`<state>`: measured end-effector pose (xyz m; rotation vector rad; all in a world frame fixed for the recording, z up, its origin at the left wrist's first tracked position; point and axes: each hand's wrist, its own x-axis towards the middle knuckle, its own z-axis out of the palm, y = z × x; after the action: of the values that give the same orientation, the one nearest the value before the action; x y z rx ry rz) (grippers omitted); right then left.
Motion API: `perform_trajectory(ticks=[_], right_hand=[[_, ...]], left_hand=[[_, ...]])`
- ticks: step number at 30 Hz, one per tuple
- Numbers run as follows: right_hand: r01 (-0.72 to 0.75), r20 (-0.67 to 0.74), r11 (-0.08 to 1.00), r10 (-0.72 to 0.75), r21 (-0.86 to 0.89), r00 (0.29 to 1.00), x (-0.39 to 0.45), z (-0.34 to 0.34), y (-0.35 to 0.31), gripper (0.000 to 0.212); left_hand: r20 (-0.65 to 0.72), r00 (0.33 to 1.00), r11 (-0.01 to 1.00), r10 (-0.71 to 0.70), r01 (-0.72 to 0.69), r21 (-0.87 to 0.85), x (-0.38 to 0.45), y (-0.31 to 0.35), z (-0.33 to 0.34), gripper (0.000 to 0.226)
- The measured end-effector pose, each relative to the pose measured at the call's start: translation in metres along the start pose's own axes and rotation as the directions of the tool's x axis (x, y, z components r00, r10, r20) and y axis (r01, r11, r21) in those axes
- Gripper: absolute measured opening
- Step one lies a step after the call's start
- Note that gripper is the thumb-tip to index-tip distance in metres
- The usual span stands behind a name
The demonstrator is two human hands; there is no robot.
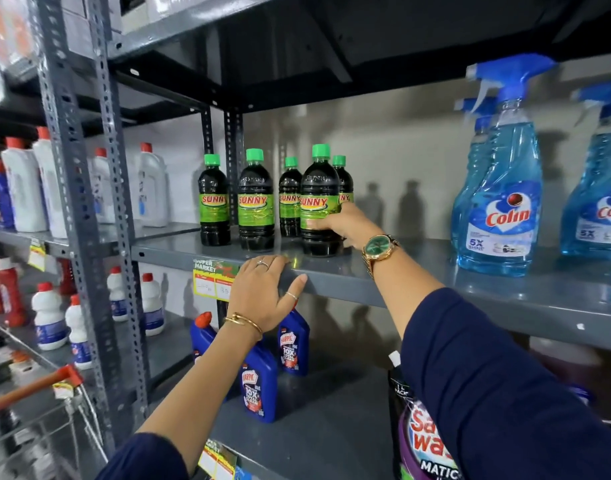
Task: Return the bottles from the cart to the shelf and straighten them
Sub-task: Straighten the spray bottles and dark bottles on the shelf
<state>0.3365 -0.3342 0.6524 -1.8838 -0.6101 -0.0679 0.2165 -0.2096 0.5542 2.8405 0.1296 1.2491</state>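
Your right hand [345,225] has its fingers [323,224] wrapped around the lower label of the front right Sunny bottle [319,202]. The bottle stands upright with its base on the grey shelf [418,271], near the front edge. My read: a low grip on the body lets you slide or twist it without tipping it, so this looks like placing or squaring it up with the label facing out.

Your left hand [266,292] holds nothing. The palm lies flat on the shelf lip, fingers draped over the top and thumb under the edge. It looks like a brace while you reach.

Four more Sunny bottles [255,202] stand upright to the left of and behind the held one, in two loose rows. One sits directly behind the held bottle, very close; I can't tell if they touch. The far left one stands a bit apart, so spacing is uneven.

Materials:
- Sunny bottles: dark liquid in smooth round plastic, rounded shoulders, ribbed green screw caps, glossy green wrap labels that could be slick under the fingers.
- Shelf: painted steel, slightly reflective, on perforated angle uprights.

The Colin spray bottles [498,202] stand well to the right, clear of the work. The cart handle [30,389] shows at lower left, with the basket mostly out of view, so I can't tell what's left in it.
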Motion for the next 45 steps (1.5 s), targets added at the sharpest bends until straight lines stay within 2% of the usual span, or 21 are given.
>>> perform_trajectory(ticks=[8,11,14,16,18,21,23,25,27,30,33,37,41,45], right_hand=[[0.026,0.003,0.997,-0.027,0.067,1.0,0.001,0.001,0.002,0.048],[0.017,0.005,0.999,-0.018,0.038,1.0,0.0,0.004,0.001,0.047],[0.062,-0.127,0.997,-0.066,-0.034,0.99,-0.001,0.006,0.001,0.074],[0.143,-0.278,0.968,-0.197,-0.205,0.94,-0.002,0.008,-0.001,0.087],[0.204,-0.384,0.88,-0.383,-0.43,0.84,-0.005,0.01,-0.006,0.079],[0.356,-0.384,0.743,-0.621,-0.567,0.684,-0.012,0.021,-0.018,0.046],[0.443,-0.314,0.679,-0.693,-0.585,0.648,-0.015,0.033,-0.025,0.031],[0.495,-0.244,0.658,-0.708,-0.568,0.662,-0.014,0.05,-0.03,0.026],[0.493,-0.194,0.683,-0.67,-0.539,0.716,-0.01,0.067,-0.032,0.03],[0.383,-0.137,0.784,-0.502,-0.488,0.854,-0.001,0.086,-0.029,0.052],[0.266,-0.107,0.863,-0.341,-0.43,0.934,0.01,0.1,-0.026,0.071],[0.175,-0.064,0.915,-0.212,-0.362,0.975,0.021,0.114,-0.023,0.082],[0.054,-0.047,0.969,-0.067,-0.241,0.997,0.03,0.125,-0.023,0.079],[-0.014,-0.089,0.98,-0.003,-0.197,0.996,0.035,0.129,-0.026,0.077]], left_hand=[[-0.001,1.0,1.0,0.006,-0.006,0.002,0.002,-0.001,0.003,0.074],[0.005,1.0,1.0,0.018,-0.018,0.015,0.001,-0.001,0.002,0.074],[0.021,0.998,0.998,-0.051,0.051,0.035,0.003,-0.007,0.001,0.076],[0.039,0.989,0.989,-0.145,0.143,0.032,0.007,-0.017,0.0,0.07],[0.051,0.98,0.981,-0.193,0.19,0.048,0.009,-0.031,-0.002,0.064],[0.071,0.971,0.971,-0.23,0.225,0.076,0.013,-0.053,-0.005,0.06],[0.095,0.961,0.964,-0.259,0.252,0.084,0.015,-0.064,-0.007,0.057],[0.128,0.953,0.96,-0.275,0.264,0.092,0.016,-0.075,-0.008,0.057],[0.171,0.948,0.961,-0.267,0.25,0.114,0.015,-0.084,-0.009,0.061],[0.209,0.949,0.97,-0.237,0.217,0.113,0.014,-0.091,-0.007,0.064],[0.222,0.949,0.974,-0.222,0.205,0.096,0.013,-0.096,-0.004,0.065],[0.267,0.934,0.971,-0.239,0.227,0.073,0.02,-0.103,-0.002,0.067],[0.266,0.935,0.972,-0.234,0.231,0.041,0.022,-0.107,0.0,0.067],[0.244,0.944,0.974,-0.224,0.225,0.025,0.02,-0.108,0.003,0.066]])
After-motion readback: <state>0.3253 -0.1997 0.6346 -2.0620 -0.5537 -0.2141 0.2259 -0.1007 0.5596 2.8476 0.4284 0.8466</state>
